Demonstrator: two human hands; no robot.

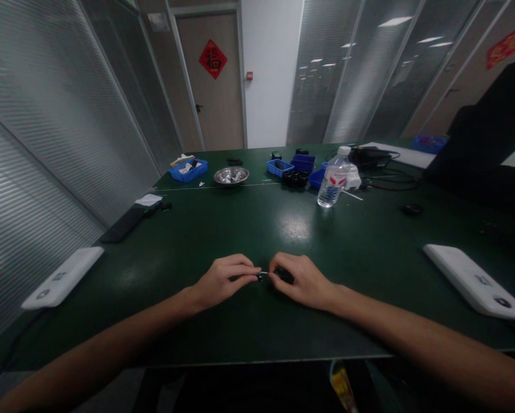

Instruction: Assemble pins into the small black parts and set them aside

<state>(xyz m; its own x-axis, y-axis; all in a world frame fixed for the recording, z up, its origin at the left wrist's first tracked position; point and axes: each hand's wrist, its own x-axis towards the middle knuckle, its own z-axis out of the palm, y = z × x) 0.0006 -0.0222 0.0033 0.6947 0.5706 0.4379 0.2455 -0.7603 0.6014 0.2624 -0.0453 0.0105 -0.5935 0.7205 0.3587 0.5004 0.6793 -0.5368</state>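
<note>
Both my hands rest on the dark green table (257, 229), near its front edge, fingertips almost meeting. My left hand (223, 281) is closed in a pinch on a small dark part (261, 276) with a thin light pin sticking out to the right. My right hand (298, 280) is closed too, its fingertips pinched at the other end of that pin; a dark piece lies under its fingers. The part is too small to name.
A water bottle (334, 183) stands past the middle. Behind it are blue bins (280, 167), a metal bowl (231, 175) and another blue bin (188, 170). White flat devices lie at the left (63, 276) and right (476, 281) edges. Cables and black gear sit at the far right.
</note>
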